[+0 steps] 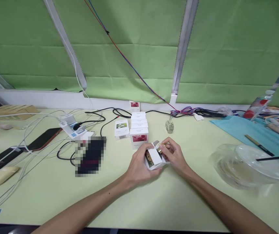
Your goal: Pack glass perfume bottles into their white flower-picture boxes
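My left hand (139,165) is wrapped round a small white cardboard box (157,158) with a dark yellow-and-green picture on its side. The box is tilted, and its top flaps stand open towards my right hand (174,154). Between my right thumb and fingers is a shiny gold cap (161,148) at the mouth of the box. Whatever lies below the cap is hidden by the box and my fingers. Just beyond my hands is a row of white boxes (139,138) with a pink flower picture. A small clear glass bottle (169,126) stands to their right.
Left of the row lies another white box (122,130). Further left are a power strip (72,128), tangled white cables and phones (44,139). At right are a lidded plastic bowl (251,165) in a bag, a knife (258,145) and blue cloth (237,130).
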Tool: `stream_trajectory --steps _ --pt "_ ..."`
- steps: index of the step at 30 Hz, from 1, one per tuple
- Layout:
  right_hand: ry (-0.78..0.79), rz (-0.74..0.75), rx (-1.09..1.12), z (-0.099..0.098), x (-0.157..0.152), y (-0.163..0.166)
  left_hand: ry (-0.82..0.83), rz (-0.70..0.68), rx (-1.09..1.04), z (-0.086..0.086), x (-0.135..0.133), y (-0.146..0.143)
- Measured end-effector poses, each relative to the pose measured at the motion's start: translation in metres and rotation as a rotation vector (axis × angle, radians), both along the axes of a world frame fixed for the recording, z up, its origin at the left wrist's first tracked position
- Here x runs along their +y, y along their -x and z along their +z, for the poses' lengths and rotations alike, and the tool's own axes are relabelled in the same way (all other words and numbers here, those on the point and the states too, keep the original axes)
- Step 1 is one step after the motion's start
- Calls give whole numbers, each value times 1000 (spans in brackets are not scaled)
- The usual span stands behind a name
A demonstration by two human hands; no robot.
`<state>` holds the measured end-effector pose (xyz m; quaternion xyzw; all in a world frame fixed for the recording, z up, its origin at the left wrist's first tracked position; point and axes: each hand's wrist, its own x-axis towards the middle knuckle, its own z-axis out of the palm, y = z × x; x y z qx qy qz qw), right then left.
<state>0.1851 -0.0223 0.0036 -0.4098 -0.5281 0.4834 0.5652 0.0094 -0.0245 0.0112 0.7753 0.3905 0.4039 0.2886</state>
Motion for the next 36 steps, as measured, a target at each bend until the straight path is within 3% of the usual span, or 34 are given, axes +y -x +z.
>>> stream_trajectory --steps 21,36 --pt "-182 -57 -111 -10 -4 2 -30 33 -39 0 -1 -1" --pt "-18 -1 47 -8 -3 2 -21 8 -79 -1 -1 -1"
